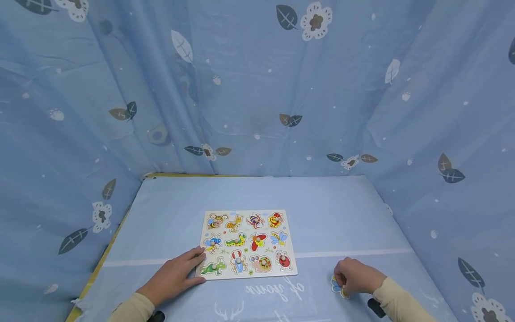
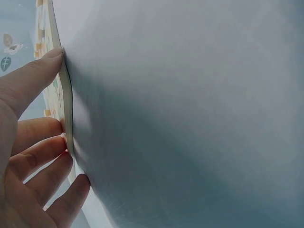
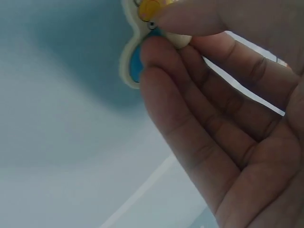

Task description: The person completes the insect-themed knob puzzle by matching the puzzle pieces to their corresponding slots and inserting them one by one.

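A wooden peg puzzle board [image 1: 246, 250] with brightly coloured insects lies on the table. My left hand [image 1: 177, 273] touches its left edge, thumb near the front corner and fingers further up the side. Close up in the left wrist view, the thumb and fingertips [image 2: 54, 54] rest along the board's edge [image 2: 66, 102], spread and fairly straight. Off to the right of the board, my right hand [image 1: 356, 276] pinches a blue-winged insect puzzle piece [image 1: 335, 286] between thumb and fingers. Its blue wing and yellow part [image 3: 151, 9] show in the right wrist view; the fingers hide the rest.
On the board, most insects carry round knobs; the blue-winged insect picture [image 1: 279, 238] at the right of the middle row shows none. A pale blue cloth [image 1: 322, 205] with a white stripe covers the table. Patterned blue curtains [image 1: 257, 89] hang behind and at both sides.
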Tool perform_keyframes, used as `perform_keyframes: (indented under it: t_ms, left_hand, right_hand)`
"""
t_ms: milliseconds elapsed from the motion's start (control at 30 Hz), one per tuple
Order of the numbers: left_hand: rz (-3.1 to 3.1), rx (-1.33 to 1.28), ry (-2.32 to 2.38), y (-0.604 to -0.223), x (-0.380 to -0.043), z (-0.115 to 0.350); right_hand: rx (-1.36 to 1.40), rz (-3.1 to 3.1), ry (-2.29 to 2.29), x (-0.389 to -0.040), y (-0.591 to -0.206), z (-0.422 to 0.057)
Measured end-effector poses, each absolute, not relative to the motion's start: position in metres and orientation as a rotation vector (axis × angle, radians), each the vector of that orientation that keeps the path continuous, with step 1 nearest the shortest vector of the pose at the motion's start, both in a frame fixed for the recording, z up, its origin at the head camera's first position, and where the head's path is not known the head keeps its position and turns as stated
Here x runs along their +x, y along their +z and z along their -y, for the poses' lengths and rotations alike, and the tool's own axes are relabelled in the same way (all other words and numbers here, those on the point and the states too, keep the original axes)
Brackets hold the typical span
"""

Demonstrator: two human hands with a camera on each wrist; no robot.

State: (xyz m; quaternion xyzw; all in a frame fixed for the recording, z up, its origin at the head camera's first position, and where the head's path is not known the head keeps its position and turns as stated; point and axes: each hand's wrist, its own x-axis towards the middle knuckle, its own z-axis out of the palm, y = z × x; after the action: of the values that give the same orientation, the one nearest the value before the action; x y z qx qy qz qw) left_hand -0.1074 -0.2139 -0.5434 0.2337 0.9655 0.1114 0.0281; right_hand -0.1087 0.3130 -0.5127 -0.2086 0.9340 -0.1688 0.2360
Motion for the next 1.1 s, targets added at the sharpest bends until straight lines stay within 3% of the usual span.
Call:
perform_keyframes:
  t_ms: [467,867,1100]
  left_hand:
    - [-2.995,0.742,0.350,-0.545,-0.108,0.216]
    - [-2.977,0.704,0.354,-0.549,-0.107,0.215]
    - [-2.989,0.707,0.324,-0.549,-0.108,0.215]
  right_hand:
    - [-0.669,-2.649,-0.351,-0.141,-0.497,-0.287]
    - [-0.728,-2.679,-0.328,-0.206,-0.487,-0.215]
    - [-0.845,-2.677,-0.295,-0.226,-0.489,-0.178]
